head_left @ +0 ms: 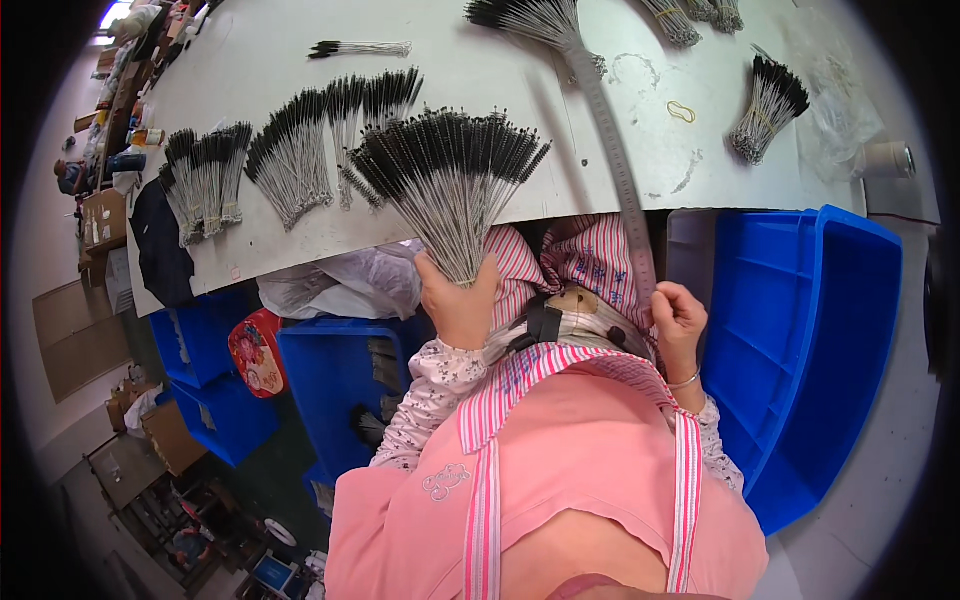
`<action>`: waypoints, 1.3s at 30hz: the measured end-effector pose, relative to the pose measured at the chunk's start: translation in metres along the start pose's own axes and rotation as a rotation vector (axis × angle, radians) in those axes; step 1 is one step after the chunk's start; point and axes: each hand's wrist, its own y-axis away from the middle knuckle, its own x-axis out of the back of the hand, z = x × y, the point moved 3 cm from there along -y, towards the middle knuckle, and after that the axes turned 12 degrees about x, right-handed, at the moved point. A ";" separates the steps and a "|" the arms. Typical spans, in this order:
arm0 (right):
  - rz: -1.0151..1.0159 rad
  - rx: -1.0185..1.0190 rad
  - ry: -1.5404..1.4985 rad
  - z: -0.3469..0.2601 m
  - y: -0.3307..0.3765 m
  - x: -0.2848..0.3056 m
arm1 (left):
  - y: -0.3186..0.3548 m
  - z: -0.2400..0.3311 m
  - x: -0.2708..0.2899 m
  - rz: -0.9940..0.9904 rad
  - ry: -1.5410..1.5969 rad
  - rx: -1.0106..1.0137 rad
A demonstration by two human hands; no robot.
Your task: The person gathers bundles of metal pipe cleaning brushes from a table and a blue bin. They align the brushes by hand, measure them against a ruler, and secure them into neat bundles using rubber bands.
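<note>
My left hand (458, 300) is wrapped round the wire ends of a bundle of thin wire brushes (450, 180), held upright at the table's near edge. Its black bristle heads fan out upward. My right hand (680, 318) is closed, fingers pinched, at the near end of a long grey ruler (615, 140). That ruler slants away over the table, its far end overlapping another fanned brush bundle (535, 22). More brush bundles (290, 160) lie to the left of my held bundle, and a smaller bunch (362, 48) lies behind it.
A white table (480, 80) spans the front. On its right are a yellow rubber band (681, 111), a brush bundle (768, 108) and clear plastic wrap (835, 90). Blue crates (800, 350) stand to my right and left (335, 370). A red patterned stool (257, 352) is at left.
</note>
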 end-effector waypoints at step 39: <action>-0.520 0.468 0.265 -0.033 -0.056 -0.099 | -0.003 -0.005 -0.071 -0.912 0.919 0.678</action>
